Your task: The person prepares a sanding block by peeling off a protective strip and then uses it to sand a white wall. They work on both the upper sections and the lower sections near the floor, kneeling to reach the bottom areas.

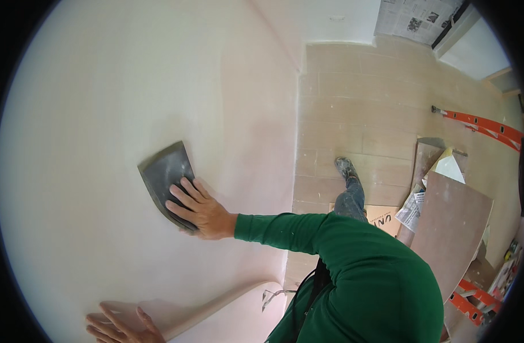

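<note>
Open wall (96,114) surrounds the curved-edged dark pad (167,166) held by the right hand (207,216).

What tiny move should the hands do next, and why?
I'd probably slide the dark pad a little along the pale wall: the right hand is spread over it, it seems to lie against the wall, and the left hand appears to hold nothing.

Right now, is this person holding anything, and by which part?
The right hand holds a dark grey, curved-edged flat block by its lower right end, fingers spread over its face. The left hand, by the pale wall, shows nothing held.
</note>
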A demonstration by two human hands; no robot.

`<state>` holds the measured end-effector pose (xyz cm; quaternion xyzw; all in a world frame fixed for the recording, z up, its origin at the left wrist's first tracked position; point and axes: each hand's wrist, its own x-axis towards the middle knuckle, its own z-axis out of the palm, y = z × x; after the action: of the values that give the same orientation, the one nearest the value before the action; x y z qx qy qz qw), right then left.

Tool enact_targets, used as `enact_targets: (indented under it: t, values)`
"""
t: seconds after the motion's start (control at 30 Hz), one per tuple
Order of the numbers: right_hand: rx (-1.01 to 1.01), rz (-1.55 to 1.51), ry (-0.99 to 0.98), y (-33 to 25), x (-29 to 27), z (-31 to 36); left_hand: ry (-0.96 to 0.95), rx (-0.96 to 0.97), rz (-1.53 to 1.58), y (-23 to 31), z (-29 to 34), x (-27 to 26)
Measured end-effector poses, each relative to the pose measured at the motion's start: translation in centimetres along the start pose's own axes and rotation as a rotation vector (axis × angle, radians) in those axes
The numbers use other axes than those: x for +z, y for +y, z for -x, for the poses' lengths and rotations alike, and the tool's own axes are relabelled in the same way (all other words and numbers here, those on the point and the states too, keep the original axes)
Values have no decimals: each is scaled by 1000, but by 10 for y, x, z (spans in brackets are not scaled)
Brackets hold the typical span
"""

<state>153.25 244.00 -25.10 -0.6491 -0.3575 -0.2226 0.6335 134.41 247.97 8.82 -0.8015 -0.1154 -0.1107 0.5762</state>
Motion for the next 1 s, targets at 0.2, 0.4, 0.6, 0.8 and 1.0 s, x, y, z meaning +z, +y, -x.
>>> enact_targets:
  t: [0.2, 0.4, 0.6, 0.8, 1.0]
  values:
    - [172, 171, 614, 285, -167, -241, 79, -210, 94, 53, -28, 40]
    - [244, 32, 349, 224, -85, -102, 90, -234, 79, 71, -33, 38]
    - [377, 120, 247, 221, -65, -74, 86, -245, 71, 75, -31, 38]
    - [424, -68, 581, 358, -166, -225, 141, -223, 94, 82, -36, 43]
    - [139, 0, -158, 120, -45, 42, 138, -220, 67, 81, -39, 44]
